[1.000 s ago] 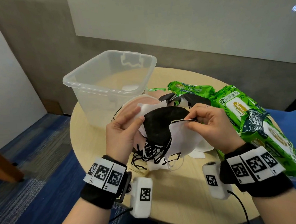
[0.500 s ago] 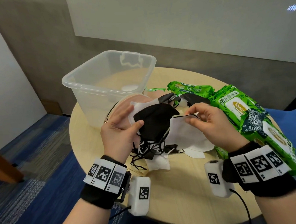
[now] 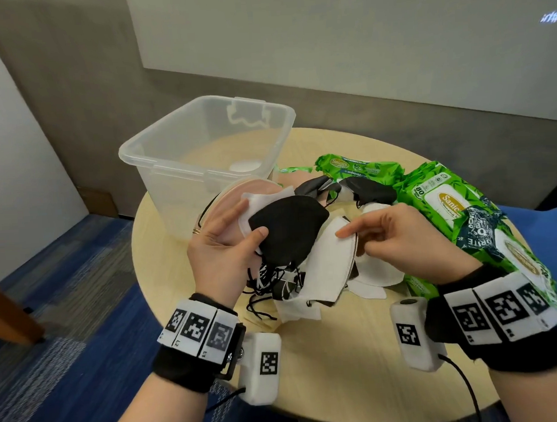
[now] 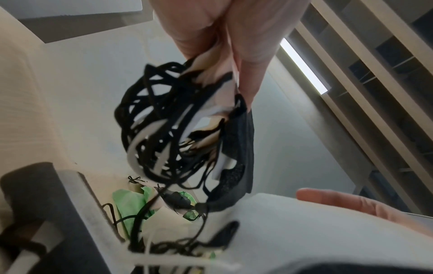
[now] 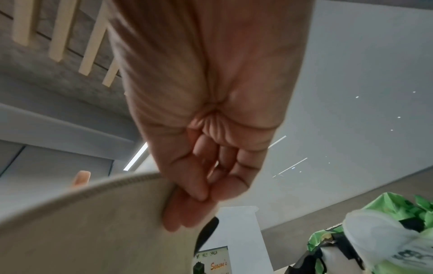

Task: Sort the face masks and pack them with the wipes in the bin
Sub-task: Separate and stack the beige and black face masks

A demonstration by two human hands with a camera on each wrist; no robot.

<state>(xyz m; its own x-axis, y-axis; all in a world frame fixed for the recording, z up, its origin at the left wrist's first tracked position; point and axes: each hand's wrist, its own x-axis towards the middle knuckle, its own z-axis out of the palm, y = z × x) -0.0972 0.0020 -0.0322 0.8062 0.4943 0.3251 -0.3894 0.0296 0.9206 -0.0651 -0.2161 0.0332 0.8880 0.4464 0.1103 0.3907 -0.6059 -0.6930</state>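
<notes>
My left hand [image 3: 222,247] holds a stack of face masks above the round table: a black mask [image 3: 288,229] on top, white and pink ones under it, with tangled ear loops [image 4: 159,120] hanging below. My right hand [image 3: 399,236] pinches the edge of a white mask [image 3: 326,266] beside the stack; the right wrist view shows its fingers [image 5: 192,209] curled on the white mask [image 5: 82,222]. More black masks [image 3: 367,190] lie behind. Green wipes packs [image 3: 446,207] lie to the right. The clear plastic bin [image 3: 143,147] stands at the back left.
The round wooden table [image 3: 338,354] has bare surface near its front edge. A second wipes pack [image 3: 356,168] lies behind the masks. Blue carpet [image 3: 67,354] lies left of the table, and a grey wall runs behind it.
My left hand has drawn the stack with the black mask to the left and slightly up. My right hand has shifted its pinch along the white mask's edge, which now sits apart from the stack.
</notes>
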